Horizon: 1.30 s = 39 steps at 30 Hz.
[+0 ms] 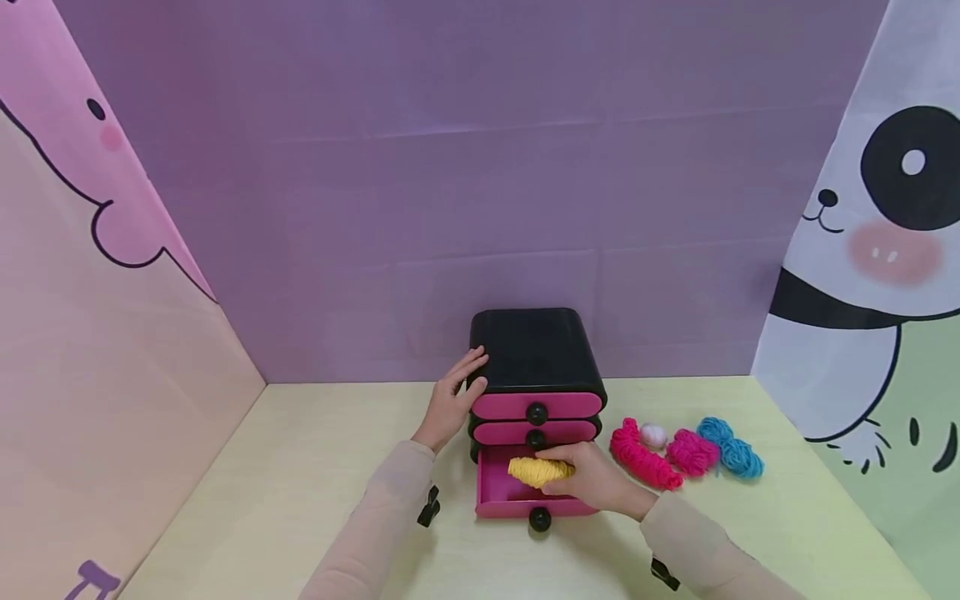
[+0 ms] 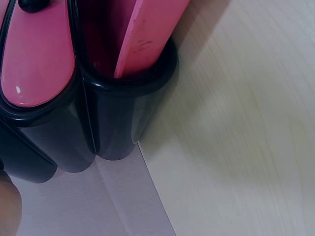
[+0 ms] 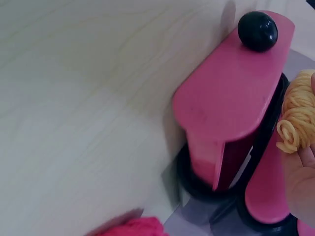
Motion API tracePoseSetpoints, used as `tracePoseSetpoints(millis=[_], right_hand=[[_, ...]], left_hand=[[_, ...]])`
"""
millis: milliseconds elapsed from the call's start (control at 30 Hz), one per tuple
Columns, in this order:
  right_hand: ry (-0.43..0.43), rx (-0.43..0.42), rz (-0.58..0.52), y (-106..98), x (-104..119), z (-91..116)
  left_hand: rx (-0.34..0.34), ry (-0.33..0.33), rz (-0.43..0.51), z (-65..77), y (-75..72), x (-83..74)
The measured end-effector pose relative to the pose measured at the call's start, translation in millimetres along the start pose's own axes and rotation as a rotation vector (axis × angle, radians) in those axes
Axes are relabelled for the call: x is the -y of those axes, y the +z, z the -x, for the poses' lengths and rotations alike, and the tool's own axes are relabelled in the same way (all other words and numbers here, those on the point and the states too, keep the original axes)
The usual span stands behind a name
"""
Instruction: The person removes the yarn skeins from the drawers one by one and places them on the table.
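A small black chest [image 1: 534, 350] with pink drawers stands on the table, its bottom drawer [image 1: 517, 507] pulled out. My left hand [image 1: 448, 406] rests against the chest's left side, fingers up along the black casing; only a bit of that hand [image 2: 9, 206] shows in the left wrist view. Above the pulled-out drawer, my right hand [image 1: 596, 477] pinches a skein of yellow yarn [image 1: 536, 472] between thumb and fingers. In the right wrist view the yellow yarn [image 3: 299, 113] is at the right edge, beside the drawer front [image 3: 229, 91]. The upper two drawers are closed.
Right of the chest lie a red yarn skein [image 1: 643, 457], a small white ball [image 1: 653, 435], a magenta skein [image 1: 693, 452] and a blue skein [image 1: 731, 447]. A purple backdrop [image 1: 375, 208] rises behind the table, with printed panels at both sides.
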State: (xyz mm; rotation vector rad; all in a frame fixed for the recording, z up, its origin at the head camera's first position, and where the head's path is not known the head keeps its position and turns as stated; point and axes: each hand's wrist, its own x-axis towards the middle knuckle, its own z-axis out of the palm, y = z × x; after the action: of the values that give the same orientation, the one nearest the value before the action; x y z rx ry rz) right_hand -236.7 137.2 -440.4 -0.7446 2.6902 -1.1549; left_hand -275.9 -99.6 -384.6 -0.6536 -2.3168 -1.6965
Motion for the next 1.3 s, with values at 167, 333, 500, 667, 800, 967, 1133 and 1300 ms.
tracePoseSetpoints(millis=[167, 333, 500, 667, 800, 967, 1133, 1300], right_hand=[[0.059, -0.011, -0.011, -12.5, -5.4, 13.8], [0.060, -0.044, -0.004, -26.6, -11.7, 26.7], [0.073, -0.076, 0.017, -43.3, -20.6, 39.1], [0.124, -0.108, 0.044, -60.2, -28.0, 52.6], [0.161, -0.126, 0.072, -72.4, -35.4, 62.9], [0.152, -0.143, 0.113, -84.4, -53.5, 72.7], [0.139, -0.168, 0.156, -92.6, -71.5, 83.1], [0.141, -0.195, 0.176, -97.6, -86.0, 94.2]], left_hand=[[0.002, -0.007, 0.001, -0.4, -0.1, -0.6], [0.005, -0.005, 0.014, -0.2, -0.4, -0.5], [0.003, -0.011, 0.015, 0.3, -0.2, -0.5], [0.006, -0.010, 0.013, 0.5, 0.0, -1.4], [0.007, -0.014, 0.008, 0.2, -0.2, -1.5], [0.007, -0.013, 0.010, -0.3, 0.1, -2.1], [0.006, -0.022, 0.006, -0.1, 0.6, -2.1], [0.006, -0.021, 0.015, -0.4, 0.9, -1.2]])
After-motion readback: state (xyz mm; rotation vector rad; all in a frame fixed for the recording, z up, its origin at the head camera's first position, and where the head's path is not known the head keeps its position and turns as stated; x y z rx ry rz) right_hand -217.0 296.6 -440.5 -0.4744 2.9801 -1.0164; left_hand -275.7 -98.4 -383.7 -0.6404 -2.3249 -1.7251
